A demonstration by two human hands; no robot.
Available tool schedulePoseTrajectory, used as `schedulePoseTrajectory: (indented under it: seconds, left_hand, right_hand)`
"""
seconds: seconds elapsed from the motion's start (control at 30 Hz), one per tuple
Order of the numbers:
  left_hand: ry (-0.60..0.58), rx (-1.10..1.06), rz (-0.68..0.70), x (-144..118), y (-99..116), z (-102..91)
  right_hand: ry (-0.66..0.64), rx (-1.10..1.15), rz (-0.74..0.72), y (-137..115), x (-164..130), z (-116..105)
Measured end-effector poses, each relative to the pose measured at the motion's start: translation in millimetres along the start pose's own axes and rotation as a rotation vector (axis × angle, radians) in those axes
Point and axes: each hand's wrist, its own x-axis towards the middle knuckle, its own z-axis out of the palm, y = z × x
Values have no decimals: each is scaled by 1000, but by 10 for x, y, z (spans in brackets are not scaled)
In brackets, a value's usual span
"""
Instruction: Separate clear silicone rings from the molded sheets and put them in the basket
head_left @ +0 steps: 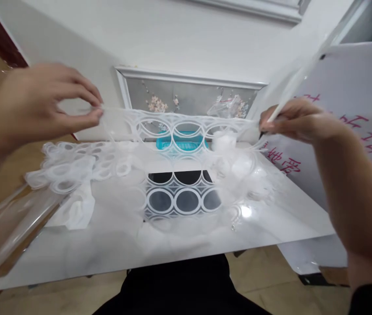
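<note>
A sheer white lace sheet [187, 186] patterned with rows of rings hangs stretched between my two hands above the table. My left hand [59, 100] pinches its upper left corner between thumb and fingertips. My right hand [295, 118] is closed at the upper right end of the lace. A slim white stick-like thing [282, 103] also runs through the right hand, slanting up to the right, with a small dark tip below the fingers; its kind is unclear. Through the lace, a dark flat rectangle [161, 201] shows on the tabletop.
Cut white ring-patterned lace pieces [64, 168] are heaped at the table's left. Bunched white material [245, 175] lies on the right. A turquoise tray [162, 143] stands at the back by a framed blossom picture [133, 92]. A white board with red writing [363, 135] leans at right.
</note>
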Motion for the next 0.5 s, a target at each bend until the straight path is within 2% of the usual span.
schedulePoseTrajectory:
  seconds: [0.07, 0.17, 0.3, 0.4, 0.5]
  left_hand:
    - [32, -111, 5, 63, 74, 189]
    - [30, -195, 40, 80, 41, 610]
    - [-118, -180, -38, -11, -69, 1249]
    - [-269, -173, -144, -185, -8, 1615]
    - [-432, -192, -203, -494, 264, 1801]
  right_hand:
    - [-10, 63, 62, 246, 146, 54]
    - [3, 141, 145, 648, 394, 163]
    - [-6, 119, 217, 1195, 729, 324]
    - [-23, -100, 246, 1589, 909, 477]
    - [27, -454, 185, 1858, 951, 795]
